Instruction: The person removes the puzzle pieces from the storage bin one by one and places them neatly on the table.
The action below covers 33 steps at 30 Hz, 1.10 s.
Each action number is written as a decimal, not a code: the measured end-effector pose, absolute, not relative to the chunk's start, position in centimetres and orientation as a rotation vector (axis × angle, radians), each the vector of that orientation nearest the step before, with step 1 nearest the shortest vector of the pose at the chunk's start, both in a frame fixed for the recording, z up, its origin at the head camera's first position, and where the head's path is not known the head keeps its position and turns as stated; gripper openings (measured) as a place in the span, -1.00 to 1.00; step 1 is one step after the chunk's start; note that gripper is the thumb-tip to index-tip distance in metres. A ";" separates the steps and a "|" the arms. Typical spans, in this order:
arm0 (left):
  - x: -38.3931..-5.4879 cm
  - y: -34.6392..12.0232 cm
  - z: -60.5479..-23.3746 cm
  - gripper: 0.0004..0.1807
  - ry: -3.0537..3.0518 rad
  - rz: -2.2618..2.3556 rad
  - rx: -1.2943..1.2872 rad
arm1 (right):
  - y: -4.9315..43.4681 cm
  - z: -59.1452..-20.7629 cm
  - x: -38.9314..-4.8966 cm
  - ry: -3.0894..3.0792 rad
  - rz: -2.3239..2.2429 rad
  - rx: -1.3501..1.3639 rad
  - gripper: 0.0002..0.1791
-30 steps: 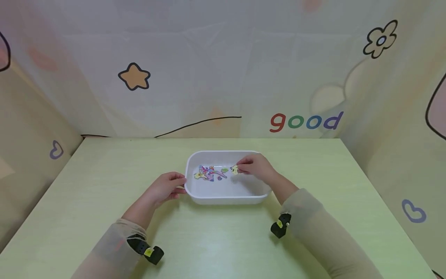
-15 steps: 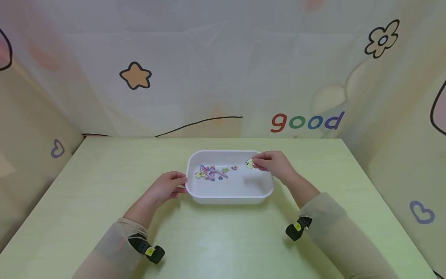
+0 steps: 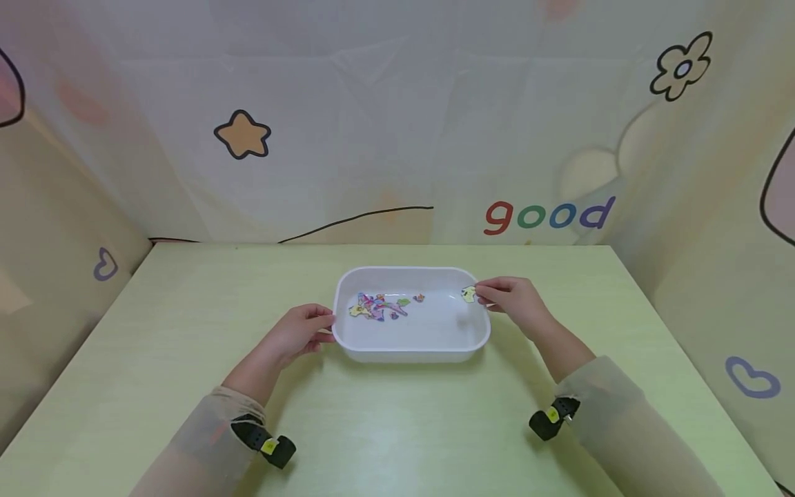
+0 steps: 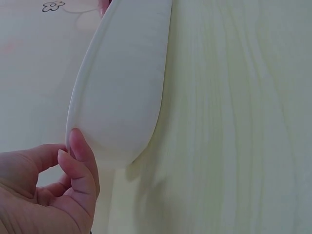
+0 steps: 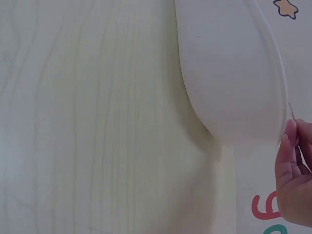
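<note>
A white rectangular tub (image 3: pixel 410 345) stands on the table. My left hand (image 3: pixel 301 330) pinches its left rim between thumb and fingers; the left wrist view shows the fingertips against the tub's outer wall (image 4: pixel 122 87). With thumb and fingertips, my right hand (image 3: pixel 512 300) holds a small flat pale-yellow cutout with dark outlines (image 3: pixel 468 295) over the tub's right end. In the right wrist view only the thin edge of that cutout (image 5: pixel 291 111) shows above the rim. Inside the tub at the left lies a cluster of colourful flat cutouts (image 3: pixel 375 308), with a small one (image 3: pixel 419 298) beside it.
The pale wood-grain table (image 3: pixel 397 421) extends around the tub on all sides. Behind it hangs a printed cloth backdrop (image 3: pixel 348 138), which also covers both sides. Each sleeve carries a black wrist camera, one on the left (image 3: pixel 273 447) and one on the right (image 3: pixel 549 422).
My right hand has moved right with the pale-yellow cutout, from the tub's middle to its right end. A small cutout it had covered now shows. The left hand stays at the rim.
</note>
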<state>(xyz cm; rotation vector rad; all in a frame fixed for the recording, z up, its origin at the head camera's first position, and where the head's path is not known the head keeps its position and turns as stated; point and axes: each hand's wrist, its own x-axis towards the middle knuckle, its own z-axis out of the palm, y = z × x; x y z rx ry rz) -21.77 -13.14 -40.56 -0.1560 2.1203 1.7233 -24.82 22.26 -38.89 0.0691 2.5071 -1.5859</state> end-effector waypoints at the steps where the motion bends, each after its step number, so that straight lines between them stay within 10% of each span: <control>1: -21.8 -13.1 -40.5 -0.68 2.123 1.720 -0.156 | 22.4 -38.9 -24.8 2.497 -1.602 0.072 -0.57; 33: -22.0 -13.2 -40.8 -0.69 2.119 1.724 -0.145 | 26.6 -39.9 -24.3 2.304 -1.819 0.103 -0.54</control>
